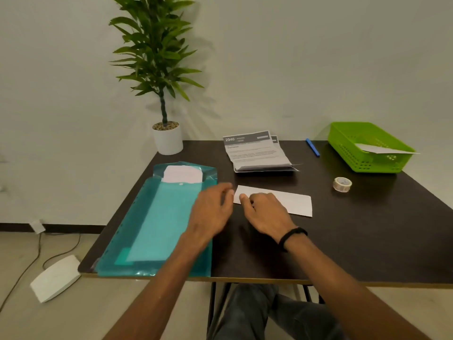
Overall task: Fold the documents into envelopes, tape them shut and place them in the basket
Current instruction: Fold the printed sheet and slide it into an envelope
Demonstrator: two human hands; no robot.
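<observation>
Your right hand (266, 215) rests on the left end of the white envelope (291, 201), thumb and curled fingers pressing it flat on the bench (367, 229) near its middle. Your left hand (212, 212) hovers just beside that end, blurred, so I cannot tell whether its grip has anything. The printed documents (257, 152) lie in a folded stack toward the far edge. The green basket (367, 148) sits at the far right corner with one envelope inside. The tape roll (342, 184) lies in front of the basket. A teal folder (159, 222) lies along the left edge.
</observation>
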